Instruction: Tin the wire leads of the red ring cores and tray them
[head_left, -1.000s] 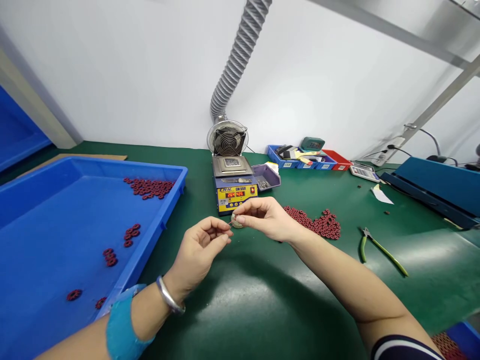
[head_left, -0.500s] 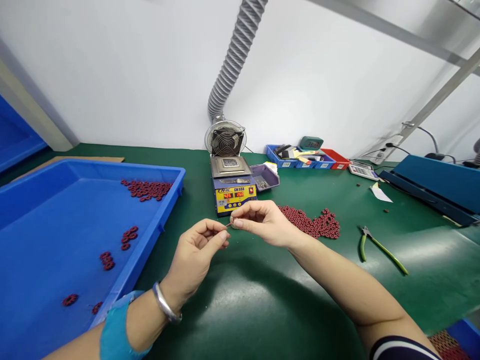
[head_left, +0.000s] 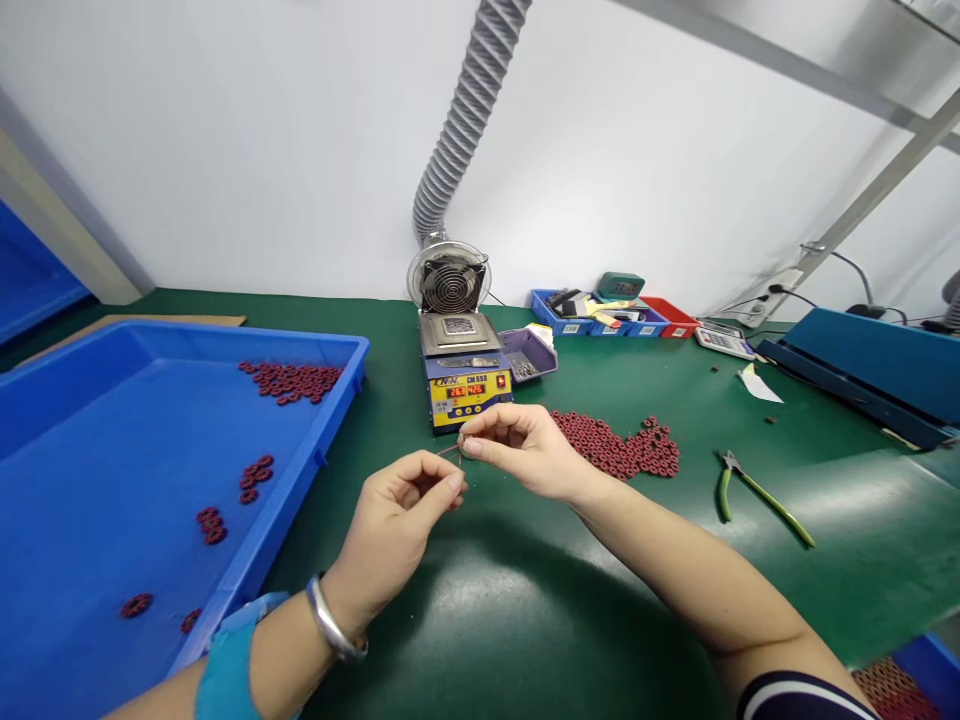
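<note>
My right hand [head_left: 525, 450] pinches a small part between thumb and index finger; the fingers cover most of it. Thin reddish wires [head_left: 448, 449] stick out from that part, one of them pointing left. Just below and to the left, my left hand [head_left: 405, 505] is closed in a pinch at the lower end of a wire. The fingertips of both hands are close together but apart. In front of them stands a yellow-and-blue solder pot [head_left: 469, 395] with red digits. Dark red notched rings [head_left: 615, 445] lie in a pile beyond my right forearm.
A big blue tray [head_left: 300, 520] with scattered red rings fills the left. Green-handled cutters [head_left: 765, 500] lie on the right. Behind are a fan [head_left: 454, 287], a purple bin [head_left: 529, 352], blue bins [head_left: 570, 326], a red bin [head_left: 671, 318] and a calculator [head_left: 724, 342].
My left hand has dropped slightly away from the right fingertips, and more of the reddish wires shows between the hands. My right hand keeps its pinch, almost unmoved.
</note>
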